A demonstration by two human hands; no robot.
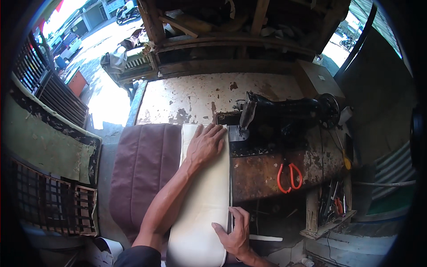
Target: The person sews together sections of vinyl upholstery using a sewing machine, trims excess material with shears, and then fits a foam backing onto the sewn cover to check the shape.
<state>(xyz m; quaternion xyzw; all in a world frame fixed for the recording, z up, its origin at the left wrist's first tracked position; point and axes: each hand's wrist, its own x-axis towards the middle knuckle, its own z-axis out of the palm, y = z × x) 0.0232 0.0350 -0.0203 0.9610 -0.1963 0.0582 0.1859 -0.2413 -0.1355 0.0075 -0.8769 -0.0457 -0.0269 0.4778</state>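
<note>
My left hand (205, 144) lies on the far end of a long cream padded panel (195, 213), fingers together and pressing flat, close to the needle area of a black sewing machine (284, 113). The panel's right edge runs beside the machine's metal needle plate (238, 135). Nearer to me, my right hand (235, 233) rests at that same edge, its thumb on the cream surface and its fingers apart from the thumb. A brown cover with stitched lines (147, 169) spreads out to the left and passes beneath my left forearm.
Orange-handled scissors (289, 178) lie on the worn tabletop (262, 178) right of the panel. A wooden rack (329, 227) below holds tools. At the left stand a frame with peeling covering (53, 133) and a slatted one (49, 198). Wooden shelving (231, 42) crosses the back.
</note>
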